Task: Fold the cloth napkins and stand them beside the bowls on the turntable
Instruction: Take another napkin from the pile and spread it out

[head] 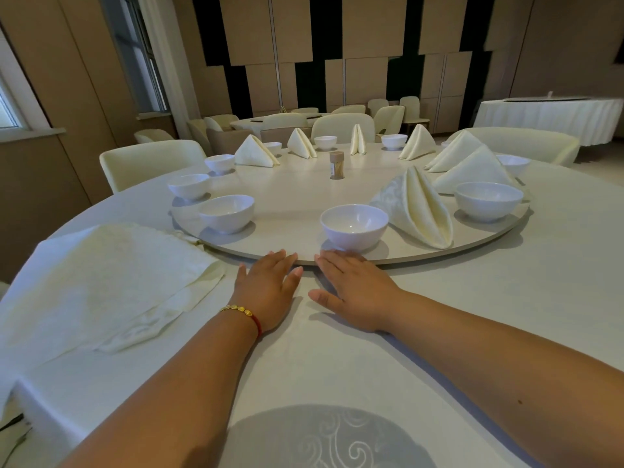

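On the turntable (304, 194), seven folded napkins (417, 206) stand beside bowls (354, 226) — about four bowls lack one. Unfolded napkins (101, 275) wait left; left hand (270, 292) and right hand (351, 292) lie flat, empty, at its rim.

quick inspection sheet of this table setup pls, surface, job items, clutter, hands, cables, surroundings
surface: round table with white tablecloth; turntable on it
job's things: seven folded napkins stand by white bowls; three left bowls lack one; unfolded napkins stacked flat at left
clutter: toothpick holder mid-turntable
grippers: left hand and right hand flat, fingertips on turntable rim
cables: dark cord, far left edge
surroundings: cream chairs, other dressed tables, window at left
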The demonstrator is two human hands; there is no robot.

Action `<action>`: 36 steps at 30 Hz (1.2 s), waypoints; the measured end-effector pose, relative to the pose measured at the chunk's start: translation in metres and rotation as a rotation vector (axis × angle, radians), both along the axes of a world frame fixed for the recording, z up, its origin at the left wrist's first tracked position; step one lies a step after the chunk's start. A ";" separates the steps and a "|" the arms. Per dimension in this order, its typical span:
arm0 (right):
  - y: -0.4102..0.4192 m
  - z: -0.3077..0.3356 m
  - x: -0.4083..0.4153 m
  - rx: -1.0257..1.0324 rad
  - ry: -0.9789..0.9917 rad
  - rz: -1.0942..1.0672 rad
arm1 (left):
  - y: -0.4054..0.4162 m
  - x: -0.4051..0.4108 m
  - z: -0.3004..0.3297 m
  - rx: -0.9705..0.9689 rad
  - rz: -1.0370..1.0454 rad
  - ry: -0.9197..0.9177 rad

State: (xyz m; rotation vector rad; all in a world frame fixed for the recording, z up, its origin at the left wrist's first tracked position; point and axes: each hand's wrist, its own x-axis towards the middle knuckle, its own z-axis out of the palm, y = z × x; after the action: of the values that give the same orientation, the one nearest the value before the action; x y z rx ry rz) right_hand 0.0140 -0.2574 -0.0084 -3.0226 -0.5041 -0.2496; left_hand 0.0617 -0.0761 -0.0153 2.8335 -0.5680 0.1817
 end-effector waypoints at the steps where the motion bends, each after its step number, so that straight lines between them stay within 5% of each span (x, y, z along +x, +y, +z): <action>1: 0.002 0.000 0.000 -0.021 0.008 -0.022 | 0.001 -0.001 0.000 -0.005 -0.014 0.012; 9: 0.004 0.000 -0.007 -0.110 0.073 -0.125 | 0.050 -0.017 0.018 -0.250 0.173 -0.040; 18: 0.020 0.001 -0.011 -0.133 0.117 -0.292 | 0.185 -0.025 0.016 -0.213 0.594 0.012; 32: 0.015 0.003 -0.033 -0.089 0.057 -0.354 | 0.219 -0.027 0.022 -0.352 0.540 0.128; 36: 0.016 0.009 -0.042 0.000 -0.128 -0.316 | 0.217 -0.026 0.022 -0.294 0.532 0.113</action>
State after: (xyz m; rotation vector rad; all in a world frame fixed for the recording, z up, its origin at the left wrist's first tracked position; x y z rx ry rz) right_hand -0.0282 -0.2416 0.0003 -3.0870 -0.0279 -0.4608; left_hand 0.0358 0.1407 0.0069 2.6161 0.2296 0.1785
